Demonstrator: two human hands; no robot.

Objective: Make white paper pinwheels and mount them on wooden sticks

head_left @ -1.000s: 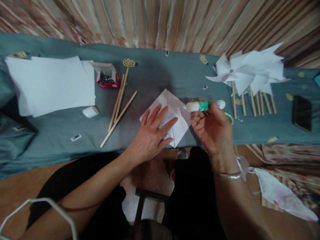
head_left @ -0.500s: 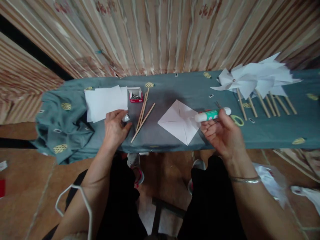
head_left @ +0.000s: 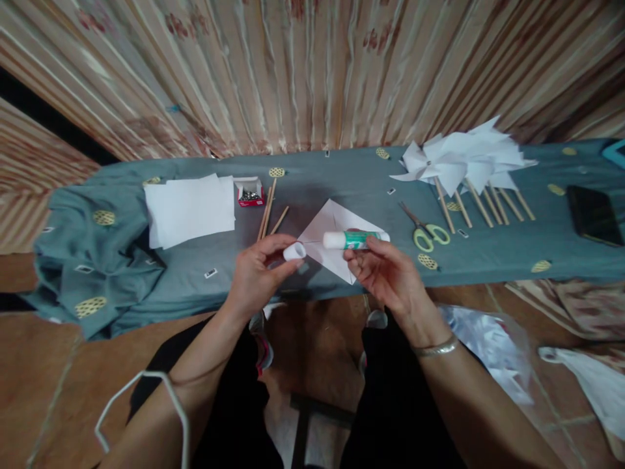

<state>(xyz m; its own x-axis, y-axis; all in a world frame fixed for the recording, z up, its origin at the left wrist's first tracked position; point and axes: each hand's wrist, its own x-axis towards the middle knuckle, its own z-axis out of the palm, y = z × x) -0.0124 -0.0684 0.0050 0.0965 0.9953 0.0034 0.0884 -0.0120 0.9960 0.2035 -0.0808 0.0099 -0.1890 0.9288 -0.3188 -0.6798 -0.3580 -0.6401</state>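
Between its thumb and fingers, my left hand [head_left: 256, 270] pinches a white glue stick cap [head_left: 294, 251], its hollow end turned to the right. A green and white glue stick [head_left: 354, 240] lies level in the grip of my right hand [head_left: 388, 270], its white end facing the cap with a small gap between them. Below both hands is a square white paper [head_left: 329, 218] with slits running in from its corners, partly hidden by the glue stick and my right hand. Wooden sticks [head_left: 267, 212] lie just beyond my left hand, which covers their lower ends.
White sheets [head_left: 190, 212] are stacked at left beside a red box of metal pins [head_left: 250, 193]. Green-handled scissors [head_left: 424, 229] lie to the right. Several paper pinwheels [head_left: 463, 163] on sticks are piled behind them, and a black phone [head_left: 593, 215] rests farther right.
My left hand has picked the cap up from beside the paper stack and brought it right. My right hand has moved left with the glue stick, over the square paper, uncovering the scissors.
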